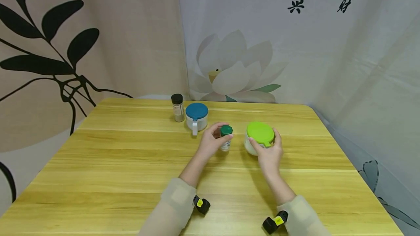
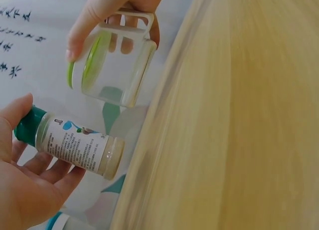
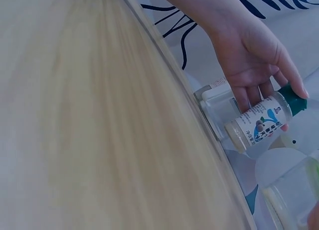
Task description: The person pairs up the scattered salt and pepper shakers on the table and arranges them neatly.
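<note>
My left hand [image 1: 210,143] grips a small seasoning bottle [image 1: 226,131] with a green cap, thumb and fingers curled around it. In the left wrist view its label [image 2: 75,145] shows printed text, and pale contents show at the base. My right hand [image 1: 270,159] holds a clear seasoning jar [image 1: 260,132] with a bright green lid, thumb on one side and fingers on the other. The jar's handle [image 2: 134,14] lies within the right hand's grasp in the left wrist view. Bottle and jar are upright and a short gap apart.
Behind my left hand stands a jar with a blue lid [image 1: 197,110] and a pale handle toward me. To its left is a bottle with a black cap [image 1: 177,99]. All are on a wooden table [image 1: 115,170], with a printed curtain [image 1: 147,28] behind its far edge.
</note>
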`<act>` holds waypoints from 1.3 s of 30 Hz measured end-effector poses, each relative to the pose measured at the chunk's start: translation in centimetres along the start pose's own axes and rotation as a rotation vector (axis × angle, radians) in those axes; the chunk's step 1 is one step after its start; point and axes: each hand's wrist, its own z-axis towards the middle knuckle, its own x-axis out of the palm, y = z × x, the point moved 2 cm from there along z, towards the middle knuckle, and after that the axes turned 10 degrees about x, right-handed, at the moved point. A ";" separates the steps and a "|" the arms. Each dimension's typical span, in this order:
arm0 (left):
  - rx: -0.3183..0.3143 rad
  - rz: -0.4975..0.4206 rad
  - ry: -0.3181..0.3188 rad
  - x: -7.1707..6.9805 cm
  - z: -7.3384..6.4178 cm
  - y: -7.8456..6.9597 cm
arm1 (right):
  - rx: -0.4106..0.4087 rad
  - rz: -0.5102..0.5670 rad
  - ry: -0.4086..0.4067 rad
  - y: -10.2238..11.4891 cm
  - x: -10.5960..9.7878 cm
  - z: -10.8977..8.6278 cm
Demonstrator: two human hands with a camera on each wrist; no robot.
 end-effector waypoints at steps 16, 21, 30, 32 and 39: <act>0.000 -0.034 0.014 2.2 0.5 0.2 | 0.019 -0.035 -0.035 -0.2 -1.8 0.5; -0.006 -0.043 0.013 2.8 0.5 0.3 | 0.028 -0.040 -0.042 -0.4 -2.2 0.7; -0.020 -0.076 0.012 3.9 0.7 0.0 | 0.047 -0.044 -0.049 -0.5 -3.1 0.8; -0.023 -0.083 0.014 4.2 0.6 -0.3 | 0.051 -0.050 -0.052 -0.5 -3.3 0.8; 0.003 -0.081 0.005 4.6 -0.2 -3.6 | 0.049 -0.072 -0.081 -0.6 -3.7 1.0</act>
